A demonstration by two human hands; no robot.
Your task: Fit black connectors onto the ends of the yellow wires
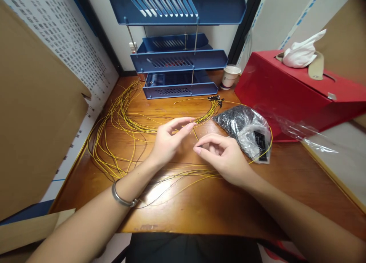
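Observation:
My left hand (170, 137) is closed in a pinch, thumb and forefinger on a thin yellow wire. A short stretch of that wire (195, 134) slants down towards my right hand (224, 153). The right thumb and forefinger pinch a small black piece, mostly hidden, at the wire's end; it looks like a connector. Loose yellow and black wires (122, 121) loop across the table on the left and pass below both hands. Just beyond my hands, a bundle of wires ends in a cluster of black connectors (216, 100).
A clear plastic bag (243, 120) of black parts lies right of my hands. Behind stand blue stacked trays (180, 60) and a paper cup (229, 79). A red box (265, 87) with a tissue on top is at the right, cardboard (37, 110) at the left.

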